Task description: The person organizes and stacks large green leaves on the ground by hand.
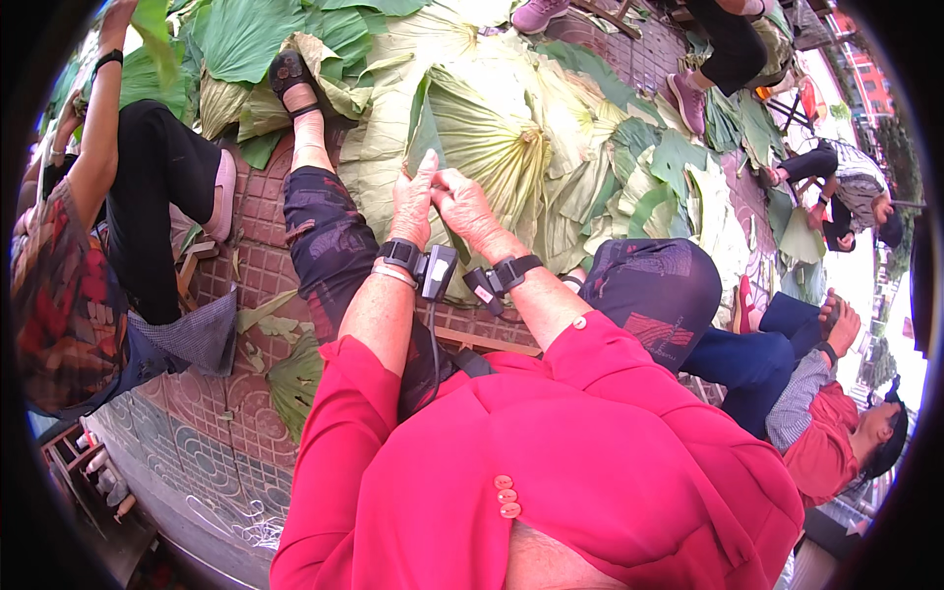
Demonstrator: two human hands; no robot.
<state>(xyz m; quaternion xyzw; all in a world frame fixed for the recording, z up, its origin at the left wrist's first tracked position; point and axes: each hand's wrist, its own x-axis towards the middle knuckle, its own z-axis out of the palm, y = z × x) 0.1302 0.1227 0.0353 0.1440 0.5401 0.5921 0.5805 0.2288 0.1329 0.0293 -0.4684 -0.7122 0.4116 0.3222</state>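
Observation:
Both my hands meet near the middle of the view, at the lower edge of a large lotus leaf (483, 136) with its pale, ribbed underside up. My left hand (414, 195) grips the leaf's folded edge, thumb pointing up. Close beside it, my right hand (466, 206) pinches the same edge between thumb and fingers. A darker green fold of the leaf rises above my left thumb. Beneath and around it lies a broad pile of flattened lotus leaves (376, 96), pale and overlapping.
Green lotus leaves (251, 37) lie at the upper left. A co-worker (66, 243) sits at the left, others at the right, one in a red vest (818, 435). A torn leaf (295, 380) and white string (258, 527) lie on the paving (251, 214) at lower left.

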